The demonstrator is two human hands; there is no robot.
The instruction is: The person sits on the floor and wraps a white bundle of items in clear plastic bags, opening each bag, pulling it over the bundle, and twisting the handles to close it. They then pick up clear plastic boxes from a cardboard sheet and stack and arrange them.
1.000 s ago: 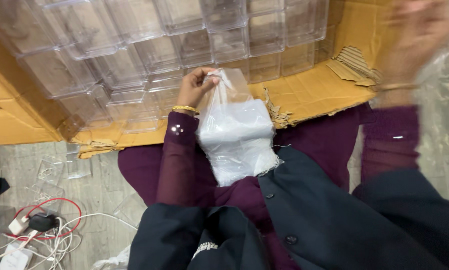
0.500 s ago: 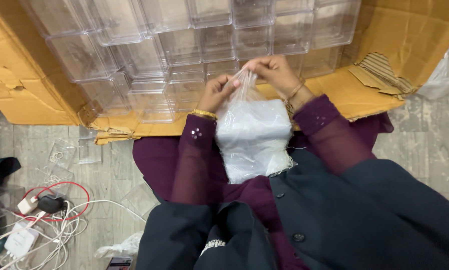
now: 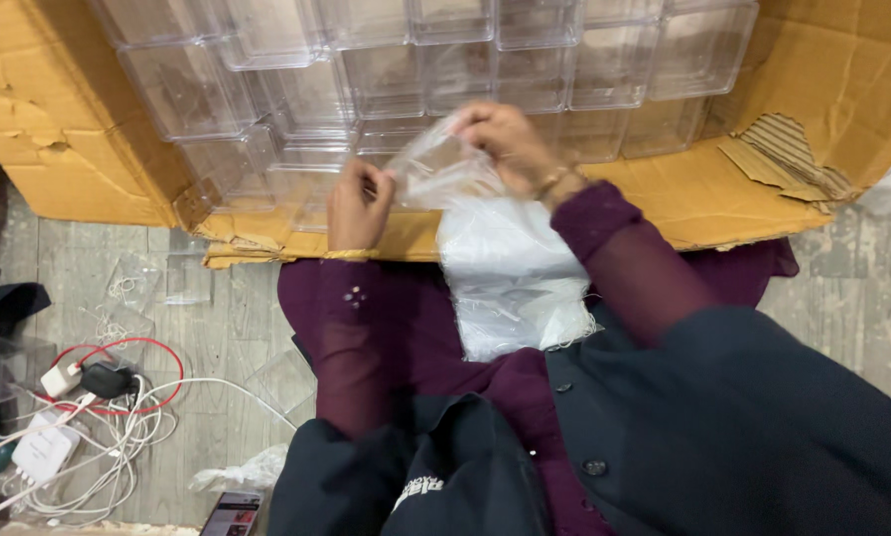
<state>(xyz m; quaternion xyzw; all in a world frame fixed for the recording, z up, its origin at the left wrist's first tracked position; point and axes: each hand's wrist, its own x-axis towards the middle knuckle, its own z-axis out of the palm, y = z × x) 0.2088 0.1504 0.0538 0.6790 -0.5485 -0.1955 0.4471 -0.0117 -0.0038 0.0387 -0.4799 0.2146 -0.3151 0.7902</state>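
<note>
Left hand (image 3: 358, 203) and right hand (image 3: 505, 144) hold a clear plastic bag (image 3: 435, 169) above stacked bags (image 3: 515, 278).

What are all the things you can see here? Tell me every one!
Plastic bag: one, clear, pinched between both hands.
Stack of bags: one pile, whitish, on the lap.
Clear boxes: many, see-through, stacked in the carton.
Cardboard carton: one, brown, torn, lying open ahead.
Cables: a tangle, white and one red, floor at left.
Chargers: a few, white, among the cables.
Phone: one, dark, bottom edge.
Floor: grey planks.
Clothes: purple dress, dark jacket.
Left hand: holds the bag's left edge.
Right hand: holds the bag's top.
</note>
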